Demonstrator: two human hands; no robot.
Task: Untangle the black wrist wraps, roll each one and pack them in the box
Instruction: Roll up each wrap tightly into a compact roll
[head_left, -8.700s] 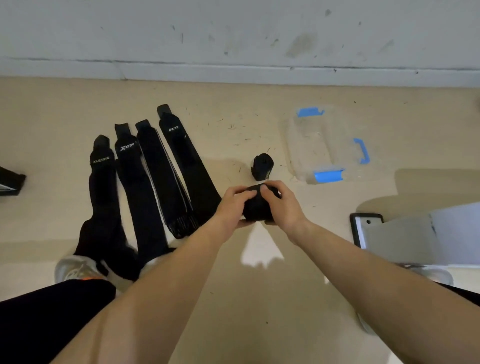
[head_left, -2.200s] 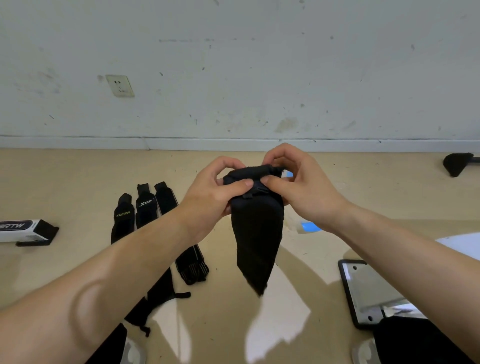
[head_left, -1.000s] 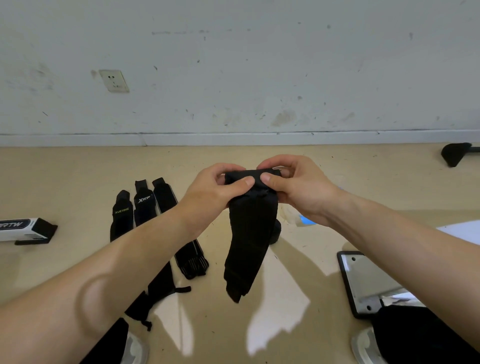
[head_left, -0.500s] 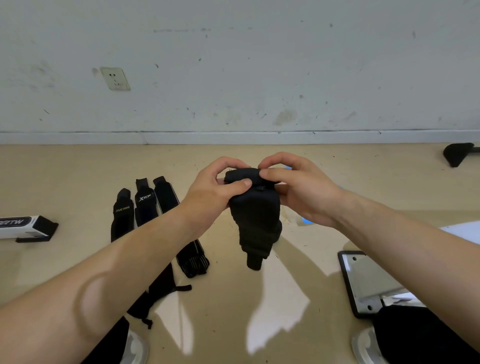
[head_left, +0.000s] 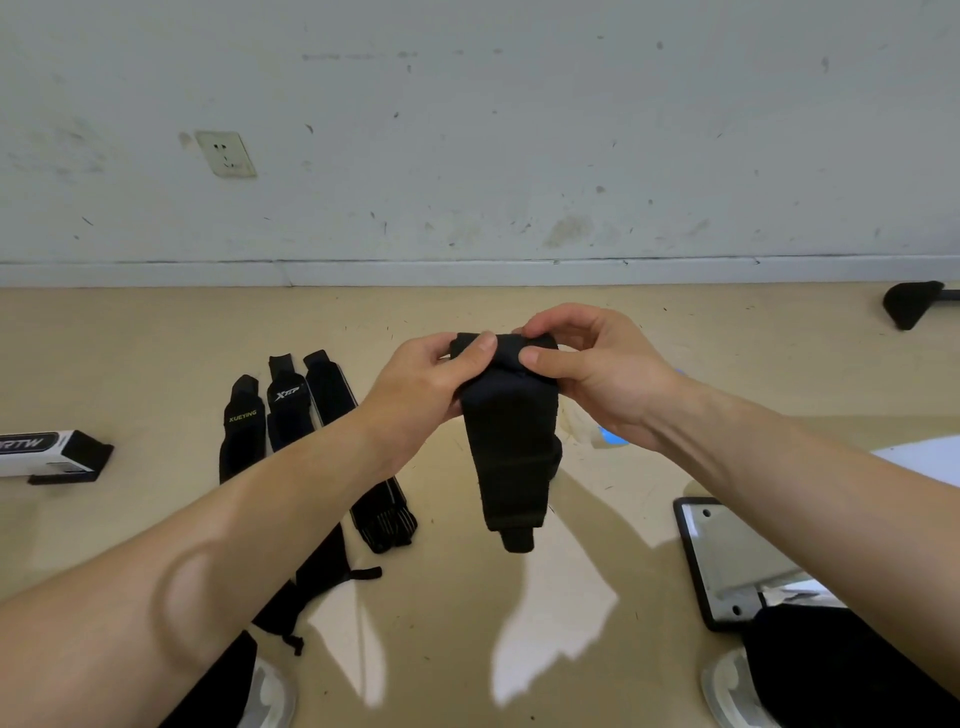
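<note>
Rolled up more than a second ago, the black wrist wrap (head_left: 511, 457) is pinched at its top by the curled fingers (head_left: 550, 322) of the left hand (head_left: 415, 395) and right hand (head_left: 597, 379), up in the air. Its tail hangs down. Other wraps (head_left: 288, 405) lie on the floor (head_left: 156, 338), left.

Matt black cloth up top, smooth floor underneath.
The wrist wrap (head_left: 511, 441) pinched between left hand (head_left: 415, 395) and right hand (head_left: 597, 374) is soft, matt black fabric. Left of the left hand, the floor wraps (head_left: 291, 410) show the same dull weave, one end ribbed. Floor (head_left: 457, 623): smooth, faint sheen. Below the right hand, a shiny metal plate (head_left: 727, 556); wall (head_left: 467, 156) matt, scuffed paint.
</note>
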